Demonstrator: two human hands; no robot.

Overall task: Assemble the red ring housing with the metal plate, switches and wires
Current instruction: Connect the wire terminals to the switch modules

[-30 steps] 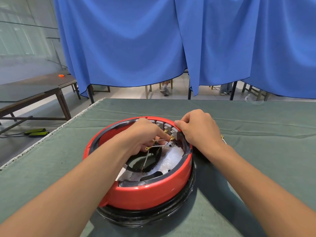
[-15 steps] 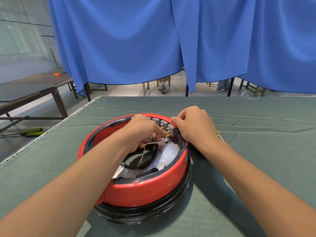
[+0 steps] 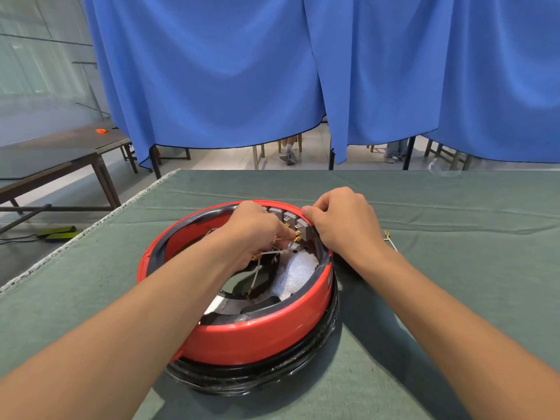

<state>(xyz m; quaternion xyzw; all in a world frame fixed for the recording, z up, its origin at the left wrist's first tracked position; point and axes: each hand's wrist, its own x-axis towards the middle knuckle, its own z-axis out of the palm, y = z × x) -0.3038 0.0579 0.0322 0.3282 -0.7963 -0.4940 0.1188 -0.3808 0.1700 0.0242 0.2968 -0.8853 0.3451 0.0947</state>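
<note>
The red ring housing [image 3: 260,334] sits on a black base on the green table, with a silvery metal plate [image 3: 298,271] inside it. Several grey switches [image 3: 291,221] with brass terminals line its far inner wall. My left hand [image 3: 254,234] reaches inside and pinches a white wire [image 3: 277,252] with a brass connector, held at the terminals of the rightmost switch. My right hand [image 3: 342,221] grips the housing's far right rim beside that switch. More white wires [image 3: 256,278] hang down over the plate's opening.
A spare white wire with a brass connector [image 3: 391,241] lies on the green cloth [image 3: 454,268] to the right of my right hand. Blue curtains hang behind the table's far edge. A dark wooden table [image 3: 60,159] stands at the left.
My hands keep nearly the same hold. The left hand's wire connector has come closer to the rightmost switch's terminals. The view has shifted slightly.
</note>
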